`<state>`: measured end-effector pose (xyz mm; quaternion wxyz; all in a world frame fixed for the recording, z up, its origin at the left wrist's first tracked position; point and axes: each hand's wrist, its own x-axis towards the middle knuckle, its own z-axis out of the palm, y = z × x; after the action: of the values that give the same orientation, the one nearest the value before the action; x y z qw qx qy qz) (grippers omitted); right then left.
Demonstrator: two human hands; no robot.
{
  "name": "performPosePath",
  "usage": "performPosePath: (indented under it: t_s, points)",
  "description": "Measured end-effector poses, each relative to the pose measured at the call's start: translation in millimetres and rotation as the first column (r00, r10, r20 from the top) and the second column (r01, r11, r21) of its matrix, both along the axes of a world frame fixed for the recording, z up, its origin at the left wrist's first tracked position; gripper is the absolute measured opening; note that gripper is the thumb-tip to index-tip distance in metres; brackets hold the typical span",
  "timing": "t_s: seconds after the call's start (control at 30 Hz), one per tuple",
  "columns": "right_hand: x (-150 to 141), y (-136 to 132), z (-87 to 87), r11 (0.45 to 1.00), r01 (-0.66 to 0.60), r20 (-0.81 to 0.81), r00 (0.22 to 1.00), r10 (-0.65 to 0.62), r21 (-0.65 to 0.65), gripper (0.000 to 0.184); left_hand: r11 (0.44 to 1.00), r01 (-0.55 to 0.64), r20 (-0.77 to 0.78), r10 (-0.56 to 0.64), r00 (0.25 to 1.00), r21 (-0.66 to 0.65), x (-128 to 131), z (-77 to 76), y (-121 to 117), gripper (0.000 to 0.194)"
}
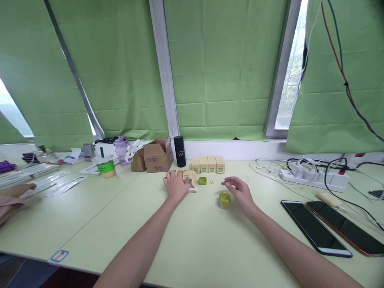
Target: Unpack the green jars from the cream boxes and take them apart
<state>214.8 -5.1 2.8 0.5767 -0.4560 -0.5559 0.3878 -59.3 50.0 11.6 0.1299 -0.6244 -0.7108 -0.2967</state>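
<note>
My left hand [176, 185] is closed around the left side of a small kraft cardboard box [193, 186], which lies tilted or opened on the table; part of it is hidden by my fingers. To its right are a small green open-topped piece [202, 181] and a tiny pale yellow piece [211, 182]. My right hand [240, 193] hovers with its fingers apart and nothing visible in them. Just left of and below it stands a small clear jar with a green looped lid [225, 200]. A clear round piece [245, 179] lies behind that hand, partly covered.
Several matching small boxes [208, 164] stand in a row at the back, beside a black bottle [179, 151] and a brown carton [158, 155]. Two phones [316, 228] and a power strip [315, 179] with cables are at right. A drink cup [106, 166] stands left; another person's hand [15, 190] shows there.
</note>
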Motion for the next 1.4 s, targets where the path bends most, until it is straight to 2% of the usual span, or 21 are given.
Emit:
performPosePath:
  t_s: [0.23,0.43,0.9,1.03,1.13,1.2,1.27,1.33,1.4]
  points:
    - [0.1,0.5,0.1,1.000,-0.006,0.015,1.000,0.006,0.006,0.039,0.990,0.118,-0.101,-0.125,0.987,-0.077,2.7,-2.7,-2.2,0.046]
    - [-1.0,0.1,0.2,1.000,-0.005,0.006,1.000,0.005,0.001,0.040,0.985,0.104,-0.081,-0.116,0.990,-0.140,2.5,0.0,-3.3,0.041]
    - [0.4,2.7,-3.1,1.000,0.026,0.026,0.999,-0.026,0.007,0.037,0.990,0.111,-0.062,-0.117,0.991,-0.084,3.8,3.1,-7.6,0.037]
    - [2.0,5.5,-5.7,0.999,0.052,0.042,0.998,-0.052,0.008,0.035,0.991,0.131,-0.068,-0.133,0.989,-0.033,8.6,9.7,-12.7,0.039]
    - [4.3,8.5,-9.2,0.997,0.082,0.045,0.996,-0.082,0.012,0.031,0.981,0.195,-0.067,-0.193,0.979,0.015,17.4,15.9,-21.1,0.036]
    - [6.6,11.3,-12.9,0.995,0.102,0.054,0.993,-0.102,0.005,0.027,0.954,0.297,-0.057,-0.294,0.954,0.041,26.6,18.3,-29.0,0.034]
    - [9.3,14.9,-17.7,0.993,0.119,0.068,0.991,-0.118,-0.012,0.024,0.903,0.428,-0.027,-0.427,0.904,0.039,37.9,18.6,-38.5,0.032]
    - [12.0,18.8,-23.2,0.991,0.127,0.080,0.989,-0.124,-0.031,0.021,0.826,0.564,0.035,-0.564,0.825,-0.002,49.9,17.0,-49.4,0.031]
    - [13.9,22.4,-28.8,0.991,0.123,0.094,0.989,-0.118,-0.054,0.018,0.723,0.688,0.121,-0.679,0.724,-0.062,61.2,13.8,-60.8,0.035]
